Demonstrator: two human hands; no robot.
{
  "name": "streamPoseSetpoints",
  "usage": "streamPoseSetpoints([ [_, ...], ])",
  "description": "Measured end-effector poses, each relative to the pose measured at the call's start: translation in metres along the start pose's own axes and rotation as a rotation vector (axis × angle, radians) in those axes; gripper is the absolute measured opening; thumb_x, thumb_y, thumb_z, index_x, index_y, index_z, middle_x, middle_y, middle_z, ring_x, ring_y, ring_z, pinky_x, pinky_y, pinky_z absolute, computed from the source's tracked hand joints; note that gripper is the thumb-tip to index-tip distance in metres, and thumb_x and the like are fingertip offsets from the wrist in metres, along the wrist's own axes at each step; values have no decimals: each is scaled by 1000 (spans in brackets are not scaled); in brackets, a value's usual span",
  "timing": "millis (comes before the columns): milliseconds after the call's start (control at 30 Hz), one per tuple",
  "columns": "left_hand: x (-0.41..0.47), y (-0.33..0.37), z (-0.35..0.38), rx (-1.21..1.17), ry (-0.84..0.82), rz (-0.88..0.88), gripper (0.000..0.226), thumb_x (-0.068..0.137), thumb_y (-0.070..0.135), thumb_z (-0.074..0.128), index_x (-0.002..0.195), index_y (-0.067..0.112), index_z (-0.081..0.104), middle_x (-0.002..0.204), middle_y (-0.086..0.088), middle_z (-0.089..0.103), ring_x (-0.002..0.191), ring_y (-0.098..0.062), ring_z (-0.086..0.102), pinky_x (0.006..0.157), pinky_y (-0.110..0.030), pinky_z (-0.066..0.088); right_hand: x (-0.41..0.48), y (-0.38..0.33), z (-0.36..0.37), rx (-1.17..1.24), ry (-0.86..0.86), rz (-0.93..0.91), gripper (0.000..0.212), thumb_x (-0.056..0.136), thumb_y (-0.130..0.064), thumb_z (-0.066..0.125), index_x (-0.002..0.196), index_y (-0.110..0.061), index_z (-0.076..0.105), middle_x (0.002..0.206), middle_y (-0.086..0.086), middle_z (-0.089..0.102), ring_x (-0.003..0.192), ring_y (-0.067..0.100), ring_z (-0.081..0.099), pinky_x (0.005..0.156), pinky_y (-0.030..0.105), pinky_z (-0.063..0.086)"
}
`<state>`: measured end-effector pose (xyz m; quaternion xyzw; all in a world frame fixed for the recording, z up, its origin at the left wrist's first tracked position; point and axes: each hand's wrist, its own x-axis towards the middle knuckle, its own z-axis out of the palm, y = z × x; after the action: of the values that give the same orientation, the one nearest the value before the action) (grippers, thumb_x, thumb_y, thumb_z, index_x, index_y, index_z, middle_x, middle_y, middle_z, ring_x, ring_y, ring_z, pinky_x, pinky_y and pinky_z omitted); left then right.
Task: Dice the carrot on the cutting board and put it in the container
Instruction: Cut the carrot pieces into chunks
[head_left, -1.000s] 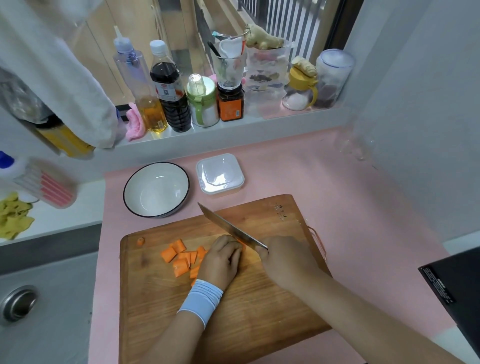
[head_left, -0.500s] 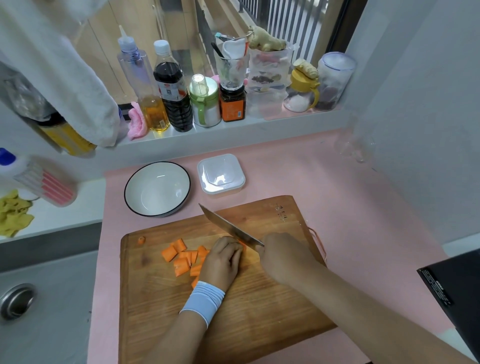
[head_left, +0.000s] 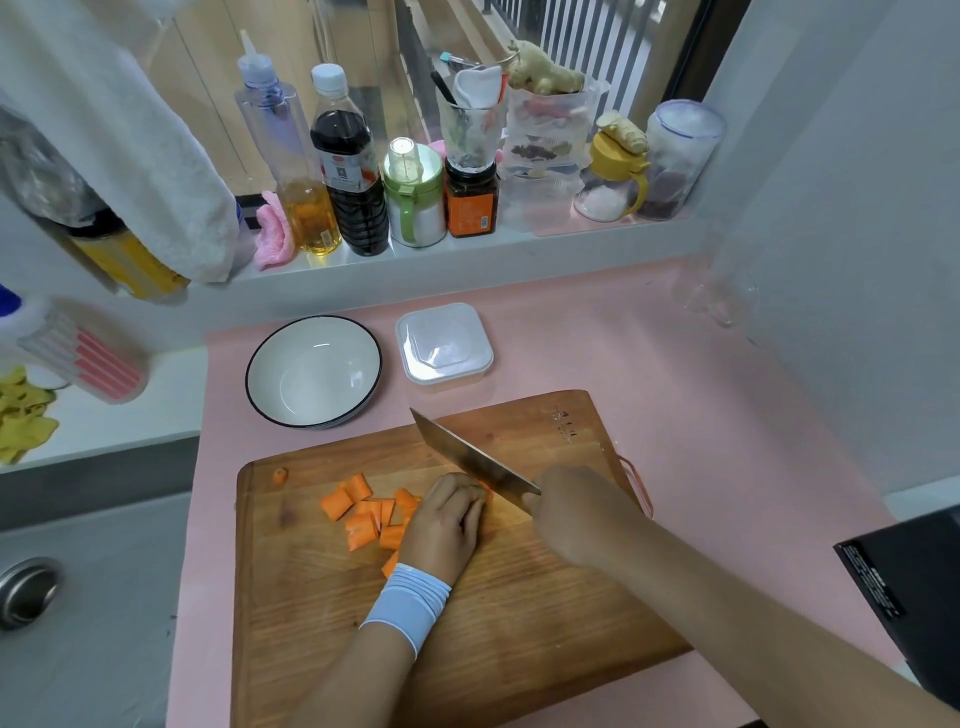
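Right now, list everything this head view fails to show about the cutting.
- Uncut carrot: head view, covered by the left hand; only an orange sliver shows.
- Handle of the knife: head view, wrapped inside the right hand.
- Contents of the container: head view, blurred by its cloudy lid.
- Engraving on the cutting board: head view, too small to read.

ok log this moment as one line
step: dicing | right hand: grips knife, blade at carrot | left hand: holds carrot down | cut pieces: on cutting board | container: beyond board, lid on

One cutting board (head_left: 519, 649), one knife (head_left: 467, 457), one bowl (head_left: 311, 374), one container (head_left: 444, 345), two hands (head_left: 447, 525).
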<state>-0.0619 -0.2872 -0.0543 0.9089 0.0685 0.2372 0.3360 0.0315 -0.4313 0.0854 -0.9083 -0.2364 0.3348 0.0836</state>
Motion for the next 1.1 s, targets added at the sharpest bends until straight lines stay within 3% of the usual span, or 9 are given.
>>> streamPoseSetpoints([
  [433, 0, 0, 1, -17, 14, 2, 9, 85, 0, 67, 92, 7, 70, 96, -2, 62, 91, -16, 61, 85, -26, 52, 1, 1, 5, 35, -17, 15, 22, 105, -34, 49, 108, -18, 64, 94, -3, 63, 90, 16, 64, 91, 32, 54],
  [600, -1, -1, 1, -23, 15, -5, 10, 86, 1, 66, 93, 7, 70, 97, -3, 62, 92, -15, 61, 85, -26, 52, 4, 2, 12, 74, -19, 15, 21, 105, -34, 48, 94, -21, 60, 87, -3, 61, 84, 15, 63, 82, 30, 54],
  [733, 0, -1, 2, -14, 23, 8, 11, 84, -2, 69, 91, 5, 70, 97, -5, 62, 94, -16, 61, 89, -23, 50, 10, 1, 28, 101, 24, 43, 29, 104, -29, 49, 75, -24, 51, 77, -3, 57, 77, 20, 61, 62, 29, 46],
  [867, -1, -2, 2, -8, 25, 7, 9, 85, -1, 67, 91, 5, 70, 97, -5, 62, 94, -15, 62, 90, -23, 50, 18, 1, 33, 108, 34, 56, 24, 102, -27, 50, 82, -17, 58, 75, -1, 57, 73, 21, 59, 55, 28, 41],
  [1000, -2, -1, 1, 1, 16, 9, 10, 84, -2, 69, 91, 5, 71, 97, -5, 63, 93, -15, 62, 89, -21, 50, 15, 1, 31, 141, 36, 39, 28, 103, -35, 49, 91, -15, 63, 77, -3, 56, 77, 22, 60, 63, 30, 43],
  [1100, 0, -1, 0, 7, 14, 20, 9, 84, -3, 69, 90, 4, 70, 95, -5, 64, 91, -16, 62, 88, -21, 50, 11, -1, 29, 98, 53, 22, 32, 105, -40, 45, 87, -17, 60, 77, -2, 56, 77, 23, 59, 67, 31, 45],
])
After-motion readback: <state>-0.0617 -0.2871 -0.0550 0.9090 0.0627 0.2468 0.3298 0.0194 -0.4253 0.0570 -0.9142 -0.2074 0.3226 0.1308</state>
